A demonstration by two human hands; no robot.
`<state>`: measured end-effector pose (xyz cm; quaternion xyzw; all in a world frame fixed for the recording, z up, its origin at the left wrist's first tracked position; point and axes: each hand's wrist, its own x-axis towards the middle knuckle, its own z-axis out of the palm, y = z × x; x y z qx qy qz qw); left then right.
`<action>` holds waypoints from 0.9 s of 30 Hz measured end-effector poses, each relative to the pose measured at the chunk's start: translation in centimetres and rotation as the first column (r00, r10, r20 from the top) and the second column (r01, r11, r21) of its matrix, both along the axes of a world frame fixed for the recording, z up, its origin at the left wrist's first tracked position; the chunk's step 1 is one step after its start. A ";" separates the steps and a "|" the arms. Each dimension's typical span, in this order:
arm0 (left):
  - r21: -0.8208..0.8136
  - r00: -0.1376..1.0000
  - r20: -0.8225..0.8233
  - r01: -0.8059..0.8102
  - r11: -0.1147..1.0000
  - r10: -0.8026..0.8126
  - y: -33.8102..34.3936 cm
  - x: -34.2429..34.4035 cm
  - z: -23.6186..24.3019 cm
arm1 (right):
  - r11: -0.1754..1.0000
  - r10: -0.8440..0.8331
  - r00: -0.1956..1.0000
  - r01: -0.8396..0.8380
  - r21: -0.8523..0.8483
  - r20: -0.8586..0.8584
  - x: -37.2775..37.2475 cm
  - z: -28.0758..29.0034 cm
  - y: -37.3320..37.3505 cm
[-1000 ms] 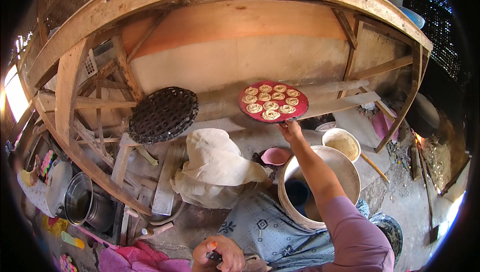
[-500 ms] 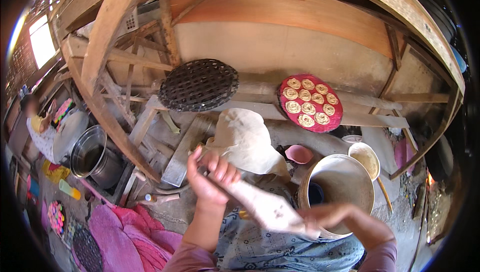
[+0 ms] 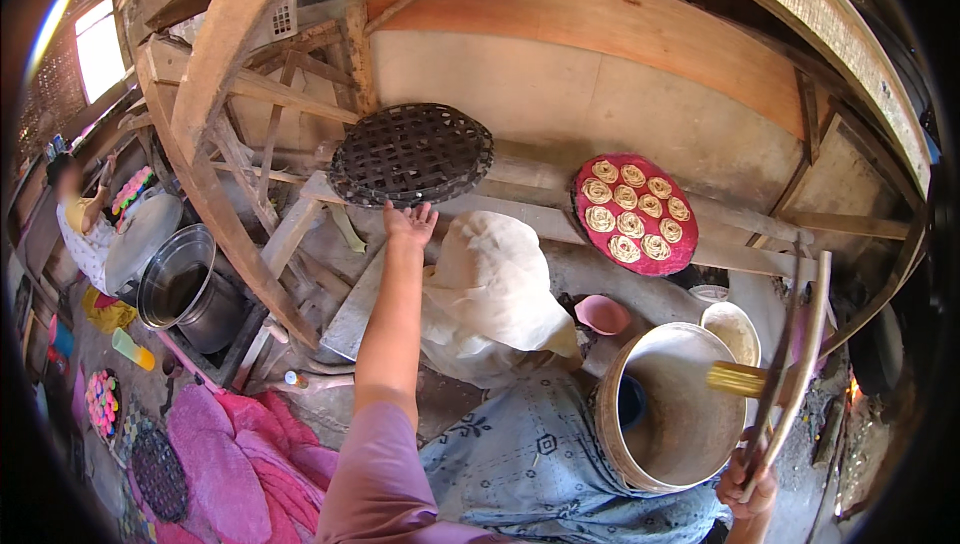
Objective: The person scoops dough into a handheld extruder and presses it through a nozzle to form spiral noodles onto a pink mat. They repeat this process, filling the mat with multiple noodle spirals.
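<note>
The round tray (image 3: 680, 252) is red, the dough swirls (image 3: 626, 197) pale cream. The basket (image 3: 412, 152) is black with an open criss-cross weave. The tool (image 3: 803, 374) shows tan, dark brown and yellow. The skirt (image 3: 540, 459) is grey-blue with dark motifs; the sleeve (image 3: 385, 464) is mauve.

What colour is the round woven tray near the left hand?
The woven tray is black, shown best in the head view.

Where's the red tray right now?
Head view, right of centre: the red tray lies right of the black woven tray, above the pink bowl in the picture.
</note>
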<state>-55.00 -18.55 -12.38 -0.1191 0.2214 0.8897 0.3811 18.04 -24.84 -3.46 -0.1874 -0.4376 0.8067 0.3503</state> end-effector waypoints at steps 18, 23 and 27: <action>-0.161 0.966 0.231 -0.083 0.983 0.119 3.5 -1.9 2.5 | 0.855 -0.514 0.857 0.516 0.055 -0.045 6.5 0.5 -2.4; -0.172 0.987 -0.070 -0.154 0.973 0.144 5.3 -4.3 1.5 | 0.852 -0.516 0.855 0.519 0.070 -0.056 7.4 0.3 -3.0; 0.083 0.912 -0.234 -0.327 0.941 0.338 5.4 -3.6 1.5 | 0.855 -0.509 0.859 0.512 0.078 -0.061 7.8 0.3 -3.5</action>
